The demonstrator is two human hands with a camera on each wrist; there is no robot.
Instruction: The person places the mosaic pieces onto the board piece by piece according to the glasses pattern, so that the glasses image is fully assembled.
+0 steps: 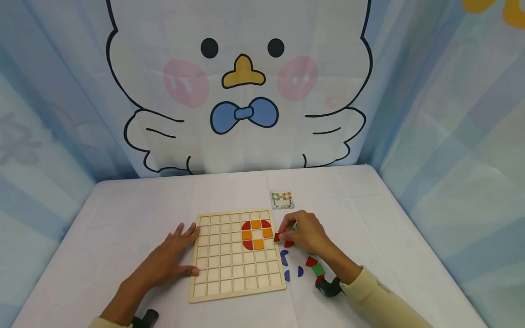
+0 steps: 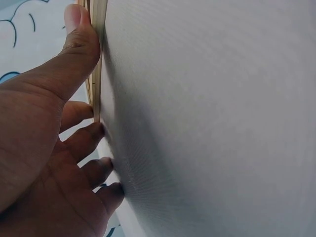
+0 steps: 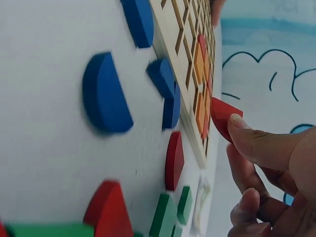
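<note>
A wooden grid board (image 1: 238, 296) lies on the white table, bearing red quarter-round pieces (image 1: 248, 245) and orange squares (image 1: 256, 224) grouped around one bare cell. With fingers spread, my left hand (image 1: 166, 262) touches the board's left edge; the left wrist view shows the thumb and fingertips along that edge (image 2: 97, 64). Between thumb and fingers, my right hand (image 1: 305, 232) pinches a red quarter-round piece (image 3: 224, 117) just off the board's right edge. Beneath and near this hand lie another red piece (image 3: 174, 160) and green pieces (image 3: 162, 215).
Several blue half-round pieces (image 1: 301, 271) are scattered right of the board. Nearer my right sleeve lie a red piece (image 1: 311, 262) and a green square (image 1: 318, 270), beside the black wrist device (image 1: 328, 287). A small pattern card (image 1: 282, 199) sits behind the board.
</note>
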